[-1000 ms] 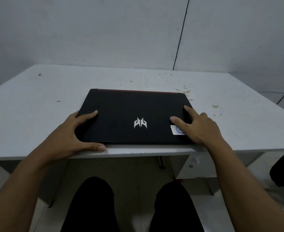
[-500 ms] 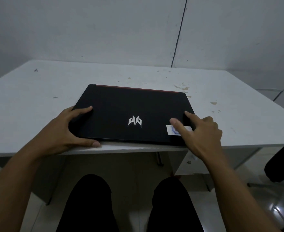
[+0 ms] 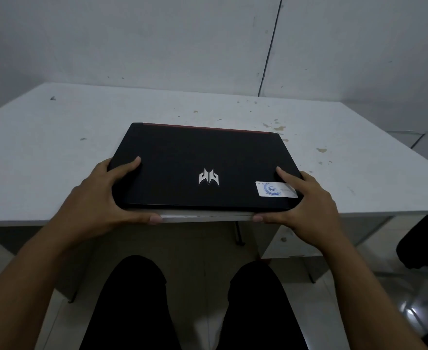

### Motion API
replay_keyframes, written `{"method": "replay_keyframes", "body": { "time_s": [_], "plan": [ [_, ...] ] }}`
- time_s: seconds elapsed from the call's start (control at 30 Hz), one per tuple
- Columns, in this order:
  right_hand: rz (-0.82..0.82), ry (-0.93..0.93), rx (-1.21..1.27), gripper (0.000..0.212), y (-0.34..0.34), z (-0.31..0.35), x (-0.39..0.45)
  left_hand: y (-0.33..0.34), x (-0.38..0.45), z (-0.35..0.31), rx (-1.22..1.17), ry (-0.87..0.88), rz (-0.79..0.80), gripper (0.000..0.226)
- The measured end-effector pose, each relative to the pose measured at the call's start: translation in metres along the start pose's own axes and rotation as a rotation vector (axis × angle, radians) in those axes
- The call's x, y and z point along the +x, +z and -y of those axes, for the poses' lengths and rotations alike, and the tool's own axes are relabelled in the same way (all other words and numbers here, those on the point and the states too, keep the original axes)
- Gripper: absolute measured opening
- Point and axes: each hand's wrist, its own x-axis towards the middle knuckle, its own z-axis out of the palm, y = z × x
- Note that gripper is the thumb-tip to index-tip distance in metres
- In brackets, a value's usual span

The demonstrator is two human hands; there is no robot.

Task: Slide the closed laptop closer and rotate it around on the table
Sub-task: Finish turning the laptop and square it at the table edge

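Note:
A closed black laptop (image 3: 197, 157) with a silver logo, a red strip along its far edge and a white sticker at its near right corner lies at the front edge of the white table (image 3: 56, 152). My left hand (image 3: 99, 200) grips its near left corner, fingers on the lid and thumb along the front edge. My right hand (image 3: 306, 205) grips the near right corner the same way, fingers partly covering the sticker. The laptop's front edge slightly overhangs the table edge.
A grey wall stands right behind the table. The tabletop bears small stains toward the back right. My legs in dark trousers are under the table edge. A dark object (image 3: 422, 243) sits on the floor at the right.
The laptop has slid a little nearer to the table's front edge. My right hand moved from lying flat on the lid to gripping the near right corner, thumb under the front edge.

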Motion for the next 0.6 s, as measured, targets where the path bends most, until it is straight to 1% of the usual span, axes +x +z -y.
{"method": "replay_keyframes", "body": {
  "time_s": [0.13,0.27,0.47,0.6],
  "plan": [
    [0.027,-0.036,0.007,0.124,-0.004,-0.004,0.006,0.006,-0.008,-0.004,0.021,-0.003,-0.041,0.134],
    [0.046,-0.049,0.011,0.126,-0.006,-0.007,0.011,0.011,-0.015,-0.007,0.014,-0.011,-0.086,0.129],
    [0.003,-0.088,0.001,0.126,0.000,-0.007,0.004,0.010,-0.016,-0.003,0.007,0.009,-0.123,0.117],
    [-0.017,-0.107,-0.028,0.124,0.003,-0.006,0.001,0.009,-0.016,0.000,-0.010,0.016,-0.125,0.114]
  ]
}}
